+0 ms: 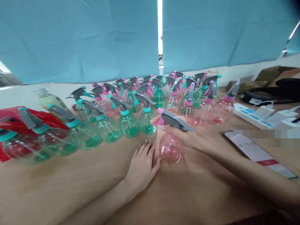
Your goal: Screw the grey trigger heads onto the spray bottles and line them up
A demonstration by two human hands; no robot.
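My right hand (184, 135) is closed round the neck and trigger of a pink spray bottle (170, 151) with a grey and pink head. The bottle tilts slightly, its base close to the tabletop; whether it touches I cannot tell. Palm down on the wooden table (70, 190), my left hand (142, 165) lies flat with fingers stretched, just left of that bottle and holding nothing. Beyond my left fingertips stands a green spray bottle (148, 123), the end of a slanting row of green bottles (109, 131). Pink spray bottles (202, 114) stand behind my right hand.
Many more spray bottles (159, 97) crowd the back by the blue curtain (93, 40). At left are a red plastic bag (44, 117) and a capped drink bottle (52, 101). A phone (255, 153), a power strip (250, 115) with chargers and cardboard (276, 76) occupy the right.
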